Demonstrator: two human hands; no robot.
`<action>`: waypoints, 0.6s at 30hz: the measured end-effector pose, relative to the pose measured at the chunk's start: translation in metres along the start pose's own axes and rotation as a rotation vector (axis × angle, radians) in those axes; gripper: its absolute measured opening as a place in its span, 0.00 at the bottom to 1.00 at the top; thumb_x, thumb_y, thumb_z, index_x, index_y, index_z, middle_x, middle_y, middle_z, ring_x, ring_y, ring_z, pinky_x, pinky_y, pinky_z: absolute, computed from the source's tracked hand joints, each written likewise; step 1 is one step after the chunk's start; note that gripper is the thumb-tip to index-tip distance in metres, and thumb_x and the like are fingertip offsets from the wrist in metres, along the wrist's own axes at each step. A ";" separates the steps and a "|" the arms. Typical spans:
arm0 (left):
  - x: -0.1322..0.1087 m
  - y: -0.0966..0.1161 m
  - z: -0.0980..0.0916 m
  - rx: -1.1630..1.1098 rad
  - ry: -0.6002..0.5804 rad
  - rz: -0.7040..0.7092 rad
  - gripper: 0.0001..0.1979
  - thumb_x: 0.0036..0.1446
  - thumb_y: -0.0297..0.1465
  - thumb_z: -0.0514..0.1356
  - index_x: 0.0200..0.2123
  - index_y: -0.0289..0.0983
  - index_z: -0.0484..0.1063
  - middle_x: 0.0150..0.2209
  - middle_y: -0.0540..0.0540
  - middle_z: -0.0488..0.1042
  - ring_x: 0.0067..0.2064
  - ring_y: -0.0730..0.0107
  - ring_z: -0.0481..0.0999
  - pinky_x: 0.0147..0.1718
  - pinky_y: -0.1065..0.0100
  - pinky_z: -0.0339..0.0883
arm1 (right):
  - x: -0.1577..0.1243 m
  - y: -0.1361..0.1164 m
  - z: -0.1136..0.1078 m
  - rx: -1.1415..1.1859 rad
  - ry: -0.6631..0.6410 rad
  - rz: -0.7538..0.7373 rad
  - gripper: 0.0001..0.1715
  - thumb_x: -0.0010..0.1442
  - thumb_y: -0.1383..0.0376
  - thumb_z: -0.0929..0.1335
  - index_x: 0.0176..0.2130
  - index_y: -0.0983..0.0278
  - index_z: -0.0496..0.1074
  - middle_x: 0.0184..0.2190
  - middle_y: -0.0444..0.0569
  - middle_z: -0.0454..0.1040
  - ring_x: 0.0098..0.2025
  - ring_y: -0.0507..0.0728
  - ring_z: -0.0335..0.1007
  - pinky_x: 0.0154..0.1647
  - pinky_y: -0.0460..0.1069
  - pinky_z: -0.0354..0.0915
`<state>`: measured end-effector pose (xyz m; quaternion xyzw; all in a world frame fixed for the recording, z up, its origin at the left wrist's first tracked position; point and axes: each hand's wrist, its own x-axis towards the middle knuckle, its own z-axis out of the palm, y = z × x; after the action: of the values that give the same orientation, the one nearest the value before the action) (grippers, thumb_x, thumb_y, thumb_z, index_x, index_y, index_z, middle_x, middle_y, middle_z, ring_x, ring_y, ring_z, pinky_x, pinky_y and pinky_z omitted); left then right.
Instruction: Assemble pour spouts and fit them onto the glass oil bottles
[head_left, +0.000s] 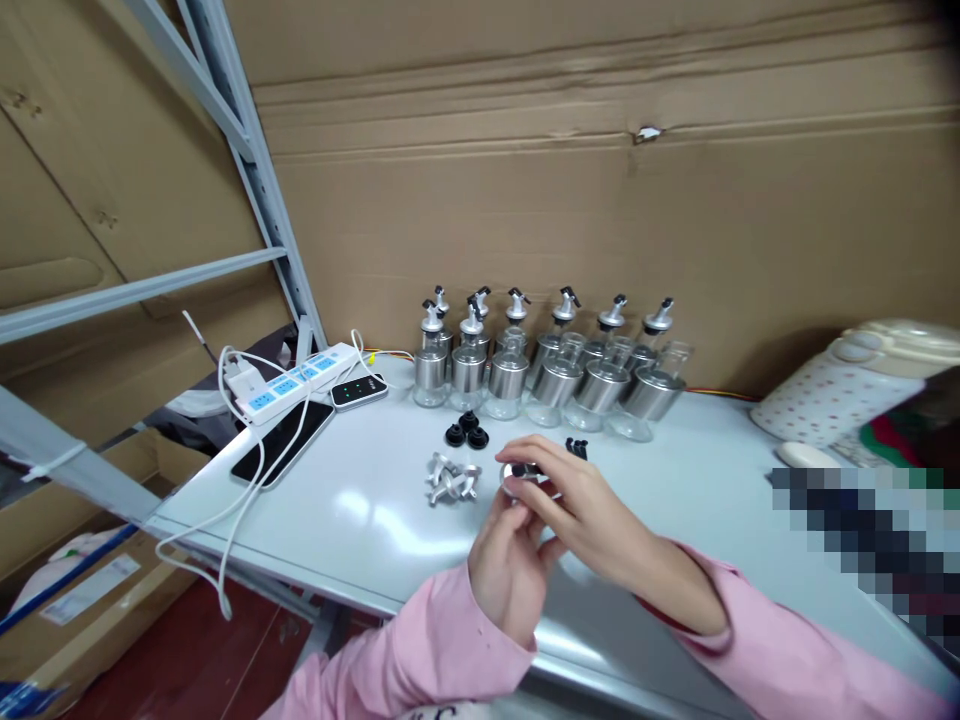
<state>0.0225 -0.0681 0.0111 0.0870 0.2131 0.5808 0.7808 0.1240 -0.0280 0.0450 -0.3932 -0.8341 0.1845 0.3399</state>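
Observation:
Both hands meet over the near part of the table. My left hand (510,575) is closed from below around a silver pourer spout (510,480) with a dark part on it. My right hand (589,505) grips the same spout from above, and the fingers hide much of it. Just left of them lies a small pile of silver spout pieces (452,482). Black round stoppers (467,433) sit behind that pile. Several small black levers (577,448) lie beyond the right hand. Farther back stand glass bottles (559,380) with steel sleeves, some topped with pourers, others with bare necks.
A white power strip (300,382) with cables, a phone (283,445) and a small device with a dark screen (358,391) lie at the left. A dotted flask (832,385) is at the right. A metal rack post (266,180) rises at the left, with cardboard behind.

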 end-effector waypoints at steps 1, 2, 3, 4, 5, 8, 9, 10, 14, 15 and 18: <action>0.001 -0.001 -0.001 0.001 0.012 0.009 0.18 0.39 0.30 0.67 0.36 0.37 0.66 0.35 0.48 0.70 0.40 0.67 0.68 0.31 0.71 0.59 | -0.003 0.000 0.003 -0.012 0.006 -0.006 0.09 0.62 0.63 0.60 0.40 0.62 0.67 0.40 0.52 0.70 0.41 0.57 0.68 0.40 0.52 0.66; 0.002 -0.001 -0.001 0.003 0.029 0.009 0.18 0.38 0.32 0.68 0.34 0.37 0.66 0.32 0.50 0.69 0.36 0.70 0.68 0.28 0.72 0.57 | -0.004 0.001 0.005 -0.033 0.031 -0.015 0.10 0.62 0.62 0.61 0.38 0.62 0.68 0.39 0.52 0.71 0.40 0.57 0.69 0.40 0.52 0.66; 0.003 -0.001 -0.002 0.006 0.045 -0.009 0.19 0.37 0.34 0.69 0.32 0.36 0.65 0.28 0.51 0.68 0.31 0.73 0.66 0.25 0.72 0.54 | -0.004 0.004 0.006 -0.061 0.058 -0.031 0.11 0.62 0.61 0.60 0.36 0.63 0.69 0.36 0.52 0.71 0.38 0.57 0.69 0.38 0.52 0.66; 0.003 -0.001 -0.003 0.008 0.051 -0.045 0.20 0.36 0.36 0.70 0.30 0.36 0.65 0.25 0.52 0.66 0.27 0.75 0.64 0.23 0.72 0.52 | -0.003 0.007 0.007 -0.090 0.079 -0.060 0.13 0.63 0.60 0.60 0.34 0.63 0.70 0.33 0.52 0.72 0.35 0.57 0.69 0.36 0.52 0.66; 0.004 0.000 -0.004 0.008 0.043 -0.092 0.21 0.36 0.39 0.70 0.28 0.35 0.64 0.22 0.54 0.63 0.24 0.76 0.62 0.22 0.72 0.50 | -0.003 0.010 0.008 -0.119 0.096 -0.096 0.15 0.63 0.60 0.59 0.33 0.64 0.70 0.31 0.52 0.71 0.33 0.57 0.69 0.34 0.51 0.66; 0.003 0.002 -0.003 0.006 -0.015 -0.180 0.23 0.33 0.43 0.69 0.25 0.36 0.62 0.18 0.55 0.60 0.20 0.76 0.60 0.21 0.71 0.47 | -0.003 0.017 0.007 -0.175 0.144 -0.207 0.15 0.63 0.60 0.58 0.36 0.64 0.69 0.31 0.53 0.73 0.34 0.58 0.69 0.35 0.52 0.65; 0.002 0.003 -0.002 0.005 -0.025 -0.169 0.24 0.32 0.43 0.70 0.24 0.36 0.62 0.18 0.55 0.59 0.20 0.76 0.60 0.22 0.71 0.47 | -0.003 0.018 0.006 -0.183 0.158 -0.235 0.14 0.62 0.59 0.59 0.40 0.64 0.68 0.34 0.53 0.73 0.36 0.59 0.70 0.36 0.53 0.65; 0.001 0.004 -0.002 0.004 -0.033 -0.154 0.24 0.30 0.43 0.70 0.23 0.36 0.61 0.17 0.56 0.59 0.20 0.76 0.60 0.22 0.71 0.47 | -0.003 0.018 0.004 -0.187 0.172 -0.258 0.16 0.61 0.58 0.60 0.43 0.64 0.67 0.36 0.54 0.73 0.38 0.59 0.70 0.38 0.53 0.65; -0.001 0.005 -0.004 0.016 -0.107 -0.206 0.25 0.30 0.43 0.71 0.17 0.36 0.57 0.17 0.55 0.57 0.21 0.76 0.60 0.24 0.72 0.47 | 0.001 0.018 -0.005 -0.207 0.250 -0.335 0.17 0.59 0.53 0.62 0.40 0.63 0.66 0.31 0.51 0.73 0.32 0.56 0.69 0.32 0.50 0.64; 0.000 0.004 -0.005 0.025 -0.143 -0.241 0.26 0.31 0.43 0.70 0.16 0.36 0.56 0.17 0.55 0.57 0.21 0.76 0.60 0.24 0.71 0.47 | 0.002 0.018 -0.008 -0.216 0.269 -0.367 0.15 0.60 0.54 0.62 0.35 0.63 0.66 0.26 0.49 0.71 0.27 0.54 0.66 0.29 0.49 0.62; 0.002 0.002 -0.009 0.072 -0.241 -0.303 0.27 0.33 0.48 0.68 0.14 0.35 0.57 0.17 0.53 0.58 0.21 0.76 0.60 0.24 0.71 0.47 | 0.004 0.016 -0.011 -0.241 0.299 -0.492 0.16 0.60 0.57 0.63 0.24 0.62 0.62 0.17 0.43 0.63 0.20 0.50 0.57 0.21 0.46 0.54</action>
<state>0.0167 -0.0668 0.0032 0.1508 0.1495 0.4341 0.8755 0.1384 -0.0142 0.0457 -0.2396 -0.8609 -0.0635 0.4443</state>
